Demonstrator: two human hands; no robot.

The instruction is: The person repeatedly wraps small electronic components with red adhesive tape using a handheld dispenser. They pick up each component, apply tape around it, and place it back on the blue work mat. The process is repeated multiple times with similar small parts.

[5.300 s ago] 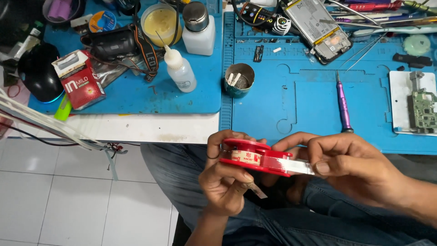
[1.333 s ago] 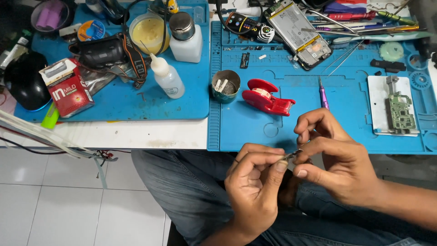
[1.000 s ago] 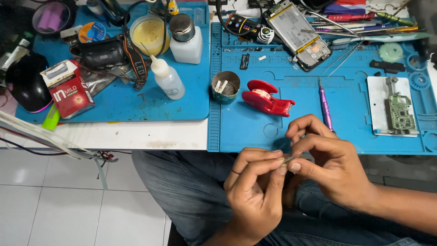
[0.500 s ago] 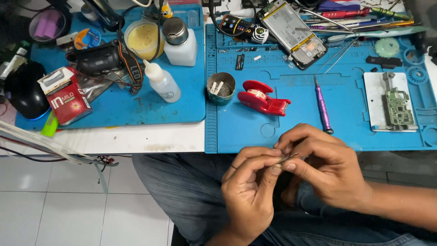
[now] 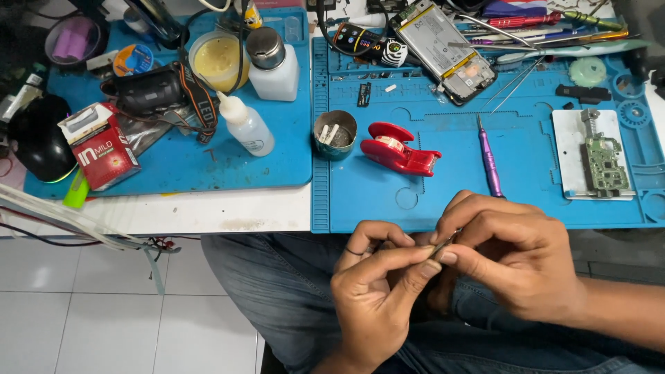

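Below the near edge of the blue mat (image 5: 526,201) on the counter, over the lap, the right hand (image 5: 516,260) and left hand (image 5: 377,294) meet fingertip to fingertip. Both pinch one small thin strip (image 5: 440,248), slanting up toward the mat. It lies between them, the red tape dispenser (image 5: 398,147) well apart on the mat.

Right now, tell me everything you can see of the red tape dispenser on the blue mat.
The red tape dispenser looks like glossy plastic, with a rounded body holding a roll of pale tape and a narrower snout pointing right and toward the person. It lies flat on the blue mat, just right of a small metal cup but apart from it, and left of a purple screwdriver. Neither hand touches it; both work below the table edge.
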